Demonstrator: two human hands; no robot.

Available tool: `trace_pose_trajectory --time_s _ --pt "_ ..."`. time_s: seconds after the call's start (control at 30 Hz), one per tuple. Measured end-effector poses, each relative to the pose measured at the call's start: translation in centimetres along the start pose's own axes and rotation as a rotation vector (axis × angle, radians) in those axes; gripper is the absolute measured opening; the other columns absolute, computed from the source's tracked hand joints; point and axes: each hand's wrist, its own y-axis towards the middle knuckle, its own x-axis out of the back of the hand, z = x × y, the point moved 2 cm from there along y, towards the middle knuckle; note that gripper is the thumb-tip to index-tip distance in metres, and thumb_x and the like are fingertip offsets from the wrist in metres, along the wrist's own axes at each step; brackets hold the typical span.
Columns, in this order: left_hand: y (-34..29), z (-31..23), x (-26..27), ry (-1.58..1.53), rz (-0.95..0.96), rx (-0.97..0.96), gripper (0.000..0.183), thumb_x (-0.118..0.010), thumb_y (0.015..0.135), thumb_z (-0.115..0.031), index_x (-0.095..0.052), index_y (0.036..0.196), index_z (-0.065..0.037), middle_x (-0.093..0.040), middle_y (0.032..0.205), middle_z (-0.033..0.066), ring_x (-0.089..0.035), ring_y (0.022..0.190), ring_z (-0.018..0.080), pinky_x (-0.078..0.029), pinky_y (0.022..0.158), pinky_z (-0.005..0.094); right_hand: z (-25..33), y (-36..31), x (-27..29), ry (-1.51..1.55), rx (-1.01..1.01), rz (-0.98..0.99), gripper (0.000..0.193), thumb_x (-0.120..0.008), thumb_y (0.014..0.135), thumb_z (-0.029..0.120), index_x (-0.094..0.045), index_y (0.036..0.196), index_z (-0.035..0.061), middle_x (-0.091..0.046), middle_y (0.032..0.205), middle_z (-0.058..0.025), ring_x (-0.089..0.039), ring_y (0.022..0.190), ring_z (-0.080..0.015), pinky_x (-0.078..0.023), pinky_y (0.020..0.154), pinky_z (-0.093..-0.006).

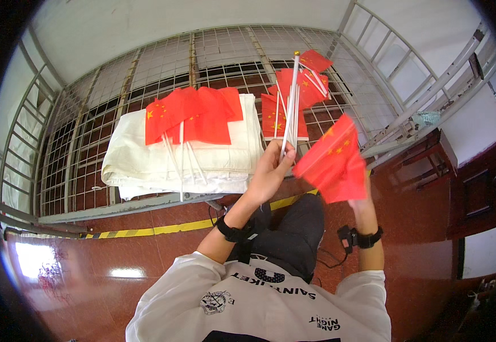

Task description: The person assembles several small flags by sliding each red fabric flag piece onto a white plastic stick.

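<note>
My left hand is closed around a white flagstick with a gold tip, held upright over the bed frame's near edge. Beside its fingers spreads a small red flag with yellow stars, blurred by motion. Behind that cloth is my right hand. Its fingers are mostly hidden, so their grip does not show. Beyond my left hand, a loose bunch of red flags with white sticks lies on the mesh. To the left, several more red flags are fanned out on a folded white cloth.
A metal bed frame with a wire mesh base stands before me, its end rails rising at left and right. Yellow and black tape runs along the red floor. Dark wooden furniture stands at the right.
</note>
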Motion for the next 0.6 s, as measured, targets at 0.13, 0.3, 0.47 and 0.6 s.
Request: trace_pose_trajectory --time_s 0.13,0.3,0.47,0.6 --pt "-1.1 -0.8 0.5 0.014 -0.056 -0.037 0.035 -0.067 0.077 -0.008 -0.039 0.1 -0.006 -0.037 0.08 -0.004 -0.032 0.06 0.0027 -0.03 0.053 0.0172 -1.3 -2.6 -1.2 -0.166 -0.129 0.133 0.026 -0.05 0.088 0.018 -0.059 0.093 -0.006 -0.062 0.089 -0.0022 -0.056 0.08 -0.0087 -0.045 0.071 -0.0244" --pt "-2.4 0.5 0.7 0.272 -0.054 -0.029 0.039 -0.072 0.072 -0.008 -0.042 0.098 -0.007 -0.037 0.075 -0.0063 -0.03 0.058 0.0001 -0.027 0.05 0.0155 -2.3 -3.7 -2.6 -0.493 -0.125 0.256 0.03 -0.045 0.091 0.023 -0.059 0.091 -0.0038 -0.058 0.082 0.0007 -0.049 0.07 -0.0049 -0.039 0.063 -0.0204" --pt "-2.3 2.3 1.2 0.125 -0.066 0.153 0.02 -0.064 0.08 -0.01 -0.05 0.093 -0.003 -0.055 0.075 -0.001 -0.05 0.065 0.0031 -0.038 0.054 0.0176 -1.7 -4.8 -3.2 -0.575 -0.106 0.327 0.039 -0.047 0.091 0.031 -0.058 0.09 -0.0063 -0.057 0.078 0.0013 -0.047 0.072 -0.0058 -0.04 0.065 -0.0234" --pt "-2.4 3.0 1.0 0.168 0.008 0.159 0.022 -0.062 0.081 -0.008 -0.048 0.098 -0.003 -0.059 0.076 0.001 -0.052 0.066 0.004 -0.038 0.056 0.0176 -1.8 -5.7 -1.4 -0.637 -0.072 0.417 0.039 -0.051 0.089 0.032 -0.058 0.089 -0.0059 -0.053 0.07 0.0009 -0.045 0.066 -0.007 -0.038 0.058 -0.025"
